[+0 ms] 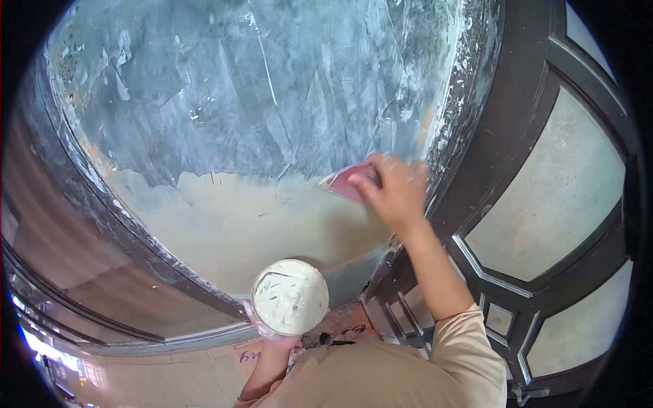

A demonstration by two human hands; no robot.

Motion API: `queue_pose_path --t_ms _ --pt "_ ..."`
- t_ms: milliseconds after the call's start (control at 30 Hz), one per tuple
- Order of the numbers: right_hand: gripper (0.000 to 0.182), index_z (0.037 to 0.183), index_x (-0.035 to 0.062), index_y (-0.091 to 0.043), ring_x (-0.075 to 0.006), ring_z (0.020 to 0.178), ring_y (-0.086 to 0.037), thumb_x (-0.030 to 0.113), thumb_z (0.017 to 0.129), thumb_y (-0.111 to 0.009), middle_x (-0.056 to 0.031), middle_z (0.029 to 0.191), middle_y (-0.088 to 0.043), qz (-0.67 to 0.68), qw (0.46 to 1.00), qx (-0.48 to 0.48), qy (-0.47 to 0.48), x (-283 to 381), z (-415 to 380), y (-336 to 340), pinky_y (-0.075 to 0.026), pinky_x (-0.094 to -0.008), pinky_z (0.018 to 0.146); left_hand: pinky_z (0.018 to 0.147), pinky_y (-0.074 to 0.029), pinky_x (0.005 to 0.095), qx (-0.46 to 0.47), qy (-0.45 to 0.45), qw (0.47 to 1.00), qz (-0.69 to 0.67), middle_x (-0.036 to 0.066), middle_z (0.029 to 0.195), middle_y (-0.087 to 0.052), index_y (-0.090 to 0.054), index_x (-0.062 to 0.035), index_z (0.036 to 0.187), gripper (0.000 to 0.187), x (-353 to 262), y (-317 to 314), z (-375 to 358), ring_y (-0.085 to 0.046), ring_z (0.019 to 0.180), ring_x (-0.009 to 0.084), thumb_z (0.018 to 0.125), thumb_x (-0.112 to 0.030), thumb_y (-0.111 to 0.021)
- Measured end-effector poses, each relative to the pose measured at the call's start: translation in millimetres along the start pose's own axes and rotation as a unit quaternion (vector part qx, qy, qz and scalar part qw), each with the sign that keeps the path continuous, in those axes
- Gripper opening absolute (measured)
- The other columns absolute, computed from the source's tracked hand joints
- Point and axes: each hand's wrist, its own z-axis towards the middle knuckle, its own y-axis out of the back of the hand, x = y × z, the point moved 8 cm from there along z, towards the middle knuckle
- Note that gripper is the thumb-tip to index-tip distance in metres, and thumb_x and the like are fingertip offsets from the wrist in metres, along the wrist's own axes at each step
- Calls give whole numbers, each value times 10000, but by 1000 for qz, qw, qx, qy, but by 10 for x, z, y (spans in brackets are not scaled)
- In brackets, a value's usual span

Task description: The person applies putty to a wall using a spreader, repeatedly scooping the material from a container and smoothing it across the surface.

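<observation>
My right hand [394,190] grips a reddish putty knife [350,182], its pale edge against or close to the wall [238,122]; the exact contact is hard to tell. Below and to the left, my left hand [265,326] holds a round tub [255,285] from underneath, its fingers mostly hidden. Creamy white putty [289,299] fills the tub, with a few dark streaks on top. The wall's upper part is blue-grey and scraped, with white smears and cracks. A smooth beige area [224,224] covers its lower part, with a ragged upper border.
A dark wooden door [469,217] with pale panels stands at the right. Dark frame edging [143,238], marked with white flecks, curves along the left. Below lies a tiled floor [156,374] with a printed cardboard piece [248,357] near my feet.
</observation>
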Motion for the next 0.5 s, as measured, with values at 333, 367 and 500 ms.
queue_pose_path --t_ms 333,367,500 --pt "307 1047 79 -590 -117 682 -507 91 768 -717 -28 844 -585 414 867 106 -256 -447 -1121 -597 -417 -263 633 1074 -288 589 -59 -74 995 25 95 1483 -339 -363 -189 1428 837 18 46 100 -340 1335 363 810 -752 -381" --pt "294 1033 73 -585 -88 683 -486 49 767 -708 -8 849 -569 427 864 145 -225 -386 -1188 -658 -406 -233 625 1075 -290 585 -53 -75 995 27 96 1483 -338 -362 -189 1428 838 31 5 115 -339 1335 365 808 -752 -386" --pt "227 1017 60 -572 -89 693 -502 46 813 -672 -5 837 -558 452 857 174 -177 -484 -1347 -718 -402 -236 617 1073 -300 578 -41 -83 995 30 97 1480 -336 -362 -188 1425 833 81 -22 133 -337 1333 365 809 -748 -392"
